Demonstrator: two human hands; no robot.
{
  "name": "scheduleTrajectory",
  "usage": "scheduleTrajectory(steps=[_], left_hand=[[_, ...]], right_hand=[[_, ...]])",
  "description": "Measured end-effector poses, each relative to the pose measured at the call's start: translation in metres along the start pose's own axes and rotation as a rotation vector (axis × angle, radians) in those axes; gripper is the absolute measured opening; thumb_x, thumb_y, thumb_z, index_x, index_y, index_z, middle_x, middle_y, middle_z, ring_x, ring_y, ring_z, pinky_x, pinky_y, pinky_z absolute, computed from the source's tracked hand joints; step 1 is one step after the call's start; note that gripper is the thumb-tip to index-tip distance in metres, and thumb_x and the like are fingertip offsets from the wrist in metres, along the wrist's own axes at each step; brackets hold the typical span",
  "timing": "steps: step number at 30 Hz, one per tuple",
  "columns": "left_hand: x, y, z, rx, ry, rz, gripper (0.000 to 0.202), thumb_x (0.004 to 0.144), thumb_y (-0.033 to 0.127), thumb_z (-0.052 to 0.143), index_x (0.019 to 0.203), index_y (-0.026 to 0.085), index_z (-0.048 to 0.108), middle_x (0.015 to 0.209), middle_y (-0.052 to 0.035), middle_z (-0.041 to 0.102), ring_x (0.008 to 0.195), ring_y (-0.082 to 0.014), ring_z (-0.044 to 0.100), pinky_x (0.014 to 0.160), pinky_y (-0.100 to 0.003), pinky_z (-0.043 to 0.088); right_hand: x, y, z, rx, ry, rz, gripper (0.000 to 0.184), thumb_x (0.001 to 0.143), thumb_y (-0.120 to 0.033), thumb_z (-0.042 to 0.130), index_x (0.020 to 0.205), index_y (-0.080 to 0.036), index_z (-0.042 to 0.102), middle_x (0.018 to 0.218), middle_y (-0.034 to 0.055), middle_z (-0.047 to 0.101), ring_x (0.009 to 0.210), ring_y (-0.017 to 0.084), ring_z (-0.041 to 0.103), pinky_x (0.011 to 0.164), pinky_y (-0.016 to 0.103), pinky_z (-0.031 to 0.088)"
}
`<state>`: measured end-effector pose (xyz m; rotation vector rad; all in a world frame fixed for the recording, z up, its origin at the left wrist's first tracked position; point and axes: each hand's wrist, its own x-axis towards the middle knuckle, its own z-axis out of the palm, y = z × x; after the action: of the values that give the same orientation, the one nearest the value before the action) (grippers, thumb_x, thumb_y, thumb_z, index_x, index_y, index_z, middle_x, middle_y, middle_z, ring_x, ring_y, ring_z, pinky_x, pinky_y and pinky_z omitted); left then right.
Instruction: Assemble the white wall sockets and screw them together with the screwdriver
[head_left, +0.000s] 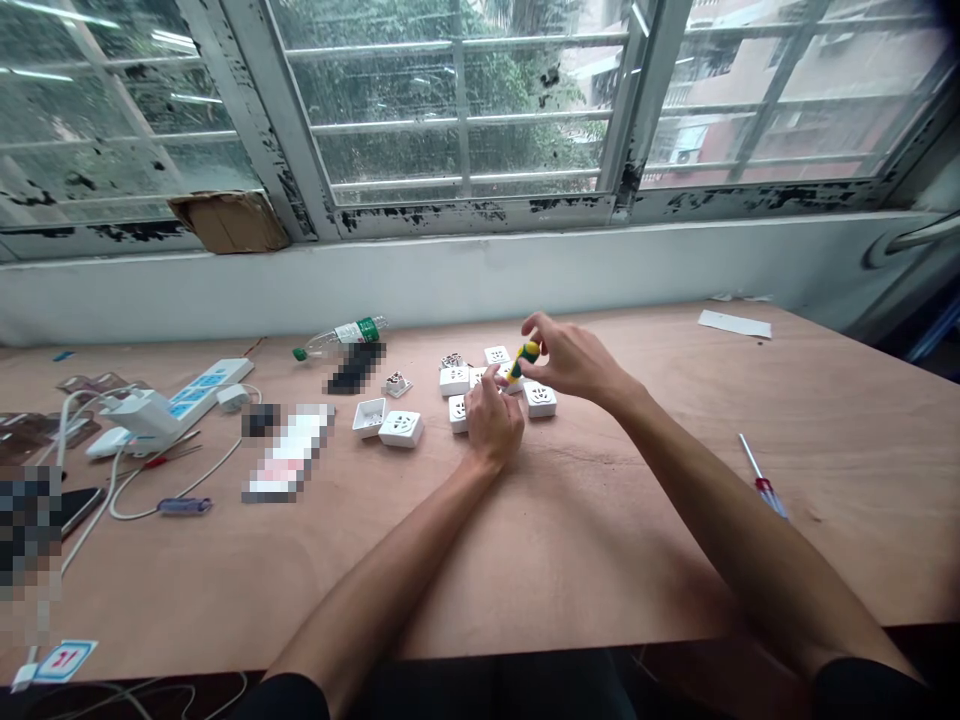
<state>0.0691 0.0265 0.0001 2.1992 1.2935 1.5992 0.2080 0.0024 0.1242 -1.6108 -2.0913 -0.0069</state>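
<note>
My right hand (574,360) grips a yellow and green screwdriver (523,361) by its handle, which tilts down and left. The tool's tip is hidden at the fingers of my left hand (495,420). That hand is closed among a cluster of white sockets, and it covers whatever its fingers hold. Around it are a socket (454,381) to the left, another socket (540,399) to the right and one more socket (496,355) behind. Farther left lie a separate socket (401,429), an open white box (370,418) and a small socket insert (397,384).
A second screwdriver (763,488) lies at the right. Left on the wooden table (600,560) are a pixelated flat object (291,455), a power strip (206,395) with cables, and a plastic bottle (341,338). A white strip (735,324) lies at the back right.
</note>
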Motion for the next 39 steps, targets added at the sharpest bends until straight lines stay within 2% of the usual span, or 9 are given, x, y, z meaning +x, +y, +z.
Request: scheduleTrajectory(steps=[4,10,14,20,39], left_hand=[[-0.001,0.001,0.001,0.052,-0.065,0.107,0.048,0.082,0.006,0.049,0.128,0.018,0.040,0.096,-0.0062,0.067,0.094,-0.0244,0.062,0.091,-0.046,0.044],[-0.002,0.000,0.001,0.063,-0.209,0.258,0.052,0.086,0.006,0.047,0.135,0.017,0.036,0.103,-0.0070,0.070,0.104,-0.0248,0.061,0.097,-0.048,0.042],[-0.002,-0.002,0.002,0.058,-0.283,0.297,0.055,0.084,0.006,0.048,0.137,0.016,0.036,0.107,-0.0079,0.070,0.106,-0.0256,0.061,0.094,-0.046,0.045],[-0.002,-0.001,0.001,0.068,-0.276,0.285,0.054,0.083,0.006,0.048,0.136,0.015,0.038,0.106,-0.0078,0.070,0.105,-0.0263,0.061,0.092,-0.046,0.045],[-0.002,0.000,0.001,0.077,-0.288,0.280,0.056,0.082,0.006,0.048,0.137,0.015,0.039,0.106,-0.0084,0.070,0.106,-0.0260,0.061,0.092,-0.046,0.046]], right_hand=[[0.002,0.006,-0.006,0.239,0.237,-0.028,0.033,0.084,-0.031,0.060,0.113,-0.019,0.048,0.099,0.0081,0.069,0.082,0.019,0.063,0.068,0.032,0.048],[0.001,0.018,-0.017,0.257,0.337,-0.001,0.027,0.077,-0.027,0.064,0.100,-0.019,0.052,0.085,0.0048,0.065,0.069,0.016,0.059,0.064,0.033,0.050],[0.001,0.020,-0.021,0.221,0.331,0.025,0.028,0.076,-0.026,0.064,0.100,-0.019,0.052,0.082,0.0041,0.063,0.068,0.016,0.057,0.063,0.033,0.049],[0.000,0.019,-0.022,0.196,0.294,0.020,0.028,0.075,-0.026,0.064,0.099,-0.020,0.051,0.087,0.0054,0.063,0.070,0.016,0.056,0.064,0.033,0.047],[0.000,0.022,-0.022,0.185,0.250,0.025,0.026,0.074,-0.025,0.063,0.097,-0.021,0.051,0.083,0.0043,0.062,0.070,0.016,0.056,0.062,0.032,0.046]])
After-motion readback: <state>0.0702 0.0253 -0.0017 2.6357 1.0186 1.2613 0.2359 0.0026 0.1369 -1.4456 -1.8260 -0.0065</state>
